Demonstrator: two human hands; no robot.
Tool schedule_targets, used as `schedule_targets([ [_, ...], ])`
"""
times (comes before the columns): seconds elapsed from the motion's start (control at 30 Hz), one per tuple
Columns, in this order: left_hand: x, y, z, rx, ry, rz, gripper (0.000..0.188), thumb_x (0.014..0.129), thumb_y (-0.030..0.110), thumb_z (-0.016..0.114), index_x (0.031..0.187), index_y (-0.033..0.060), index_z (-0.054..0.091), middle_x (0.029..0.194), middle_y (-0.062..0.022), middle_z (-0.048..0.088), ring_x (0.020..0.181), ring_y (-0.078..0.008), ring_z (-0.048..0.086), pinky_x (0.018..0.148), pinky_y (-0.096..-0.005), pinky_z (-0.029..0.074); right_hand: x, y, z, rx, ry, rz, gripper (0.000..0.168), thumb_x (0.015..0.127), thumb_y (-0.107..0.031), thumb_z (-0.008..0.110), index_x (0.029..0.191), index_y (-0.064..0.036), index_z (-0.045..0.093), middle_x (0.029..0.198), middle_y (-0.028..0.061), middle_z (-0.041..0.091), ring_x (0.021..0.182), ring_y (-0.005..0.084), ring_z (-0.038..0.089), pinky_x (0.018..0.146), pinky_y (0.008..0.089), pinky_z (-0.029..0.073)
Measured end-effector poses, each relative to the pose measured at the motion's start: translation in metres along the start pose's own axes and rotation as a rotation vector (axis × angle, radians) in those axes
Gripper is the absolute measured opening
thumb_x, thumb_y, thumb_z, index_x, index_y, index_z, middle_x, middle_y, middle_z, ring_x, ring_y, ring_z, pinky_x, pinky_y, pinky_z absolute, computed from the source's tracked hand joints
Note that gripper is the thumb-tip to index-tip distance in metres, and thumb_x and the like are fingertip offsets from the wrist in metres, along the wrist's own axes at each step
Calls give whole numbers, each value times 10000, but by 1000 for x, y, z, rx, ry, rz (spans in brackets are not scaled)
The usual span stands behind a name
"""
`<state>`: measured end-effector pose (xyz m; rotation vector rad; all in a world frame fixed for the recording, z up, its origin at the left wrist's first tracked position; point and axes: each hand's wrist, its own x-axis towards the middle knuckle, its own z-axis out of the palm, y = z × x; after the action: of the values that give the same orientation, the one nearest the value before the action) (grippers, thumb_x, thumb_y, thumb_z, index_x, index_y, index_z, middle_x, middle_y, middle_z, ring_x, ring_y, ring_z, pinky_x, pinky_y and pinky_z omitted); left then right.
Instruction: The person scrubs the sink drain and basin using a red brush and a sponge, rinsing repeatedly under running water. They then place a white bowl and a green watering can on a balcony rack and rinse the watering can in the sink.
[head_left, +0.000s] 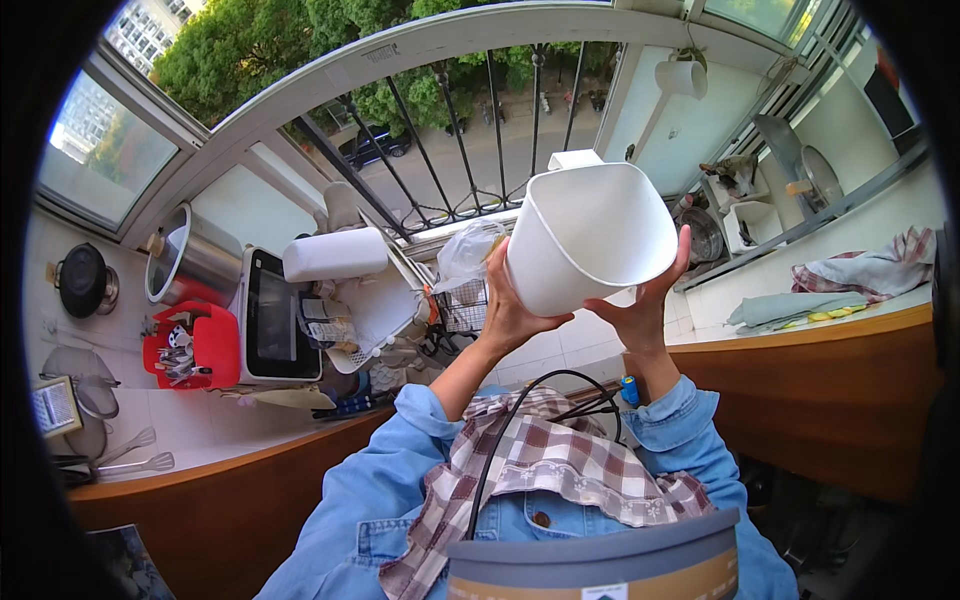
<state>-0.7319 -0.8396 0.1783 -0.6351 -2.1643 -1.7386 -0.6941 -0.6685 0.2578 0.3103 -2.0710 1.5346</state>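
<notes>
Both hands hold up a white plastic container (555, 240), its mouth tilted towards me, before a barred window. My left hand (511, 304) grips its left side and underside. Around the lower right side are the fingers of my right hand (645, 304). A squarish white tab stands at the container's far rim. Beyond my left hand are a translucent plastic bag (469, 253) and a black wire basket (463, 306). A second white container (335, 255) lies over a white basket to the left.
At left stand a black-fronted appliance (281, 315), a red utensil holder (214, 341), a large steel pot (217, 251) and whisks (135, 465). Cloths (870, 270) lie on the right counter. A black cable (499, 450) loops before my chest. A metal rail (810, 217) crosses the right side.
</notes>
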Motion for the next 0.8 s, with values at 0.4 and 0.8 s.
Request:
schedule_targets([
  [0.4,56,-37,48,318,-151,-72,1004,652,283,792,1395,36,163,1424,-211,175,1317,-385,190,1069,-465,224,126,51,-70,-194,71,139,502,629,-49,821,864,-91,381,908,34,505,898,156,575,781,292,534],
  [0.8,55,-119,-29,278,-47,-374,375,768,107,670,1123,82,555,1392,-179,293,1290,-352,312,1039,-416,299,323,162,-81,-543,267,-224,578,563,-315,864,841,-48,433,907,63,484,849,198,550,747,347,529],
])
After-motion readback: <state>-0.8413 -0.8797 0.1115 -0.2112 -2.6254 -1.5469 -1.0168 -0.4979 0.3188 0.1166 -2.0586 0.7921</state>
